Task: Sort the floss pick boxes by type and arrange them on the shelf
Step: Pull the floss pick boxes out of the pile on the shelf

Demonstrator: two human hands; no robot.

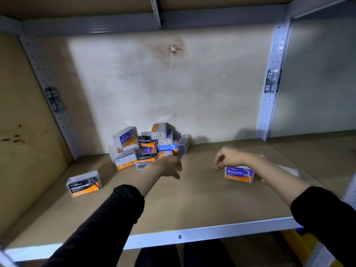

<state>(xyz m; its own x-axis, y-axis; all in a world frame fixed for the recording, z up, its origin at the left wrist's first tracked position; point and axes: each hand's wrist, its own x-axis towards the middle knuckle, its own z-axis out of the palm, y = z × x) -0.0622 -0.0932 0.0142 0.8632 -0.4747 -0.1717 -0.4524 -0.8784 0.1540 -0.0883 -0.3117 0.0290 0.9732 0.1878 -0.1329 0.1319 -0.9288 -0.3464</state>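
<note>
A heap of floss pick boxes (pixel 150 145) lies at the back of the shelf (pixel 192 197), with Smooth, Charcoal and Round labels mixed. One Charcoal box (pixel 83 184) stands alone at the front left. A Smooth box (pixel 238 174) stands alone on the right. My left hand (pixel 170 166) reaches toward the heap's front edge, fingers apart, holding nothing. My right hand (pixel 228 158) hovers just above and left of the Smooth box, fingers curled loosely, nothing in them. Another box behind my right forearm is mostly hidden.
Perforated metal uprights (pixel 269 97) frame the bay, and a cardboard side panel (pixel 23 132) closes the left. The shelf's white metal front edge (pixel 192 235) runs below my arms. A yellow object (pixel 300 245) sits under the shelf at the right.
</note>
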